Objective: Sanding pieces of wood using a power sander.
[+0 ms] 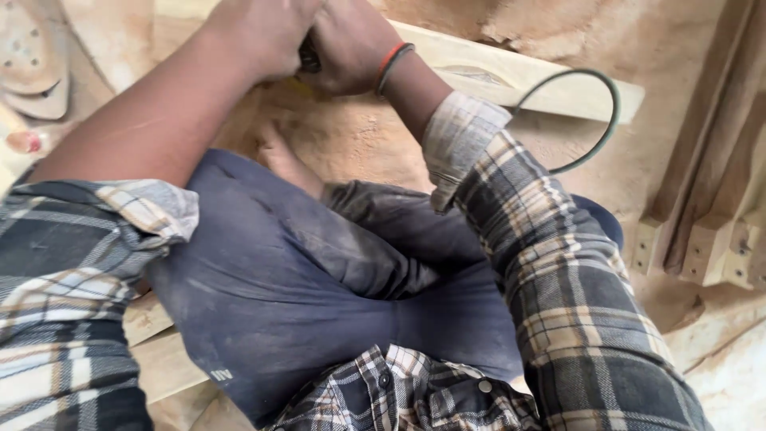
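Note:
My left hand [259, 32] and my right hand [347, 44] are clasped together at the top of the view around a dark tool handle [308, 57], most of which they hide. A bit of yellow shows just under them. The hands sit over a pale carved wooden board [495, 76] that lies across the sawdust-covered floor. A green cable [602, 96] loops from behind my right wrist, which wears red and dark bands. I sit cross-legged in dark trousers and a plaid shirt.
A bare foot [287, 164] rests on the sawdust below the hands. Stacked wooden frame pieces [710, 231] lie at the right. A pale sander-like pad [32, 60] sits at the top left. Wooden planks [159, 351] lie under my left leg.

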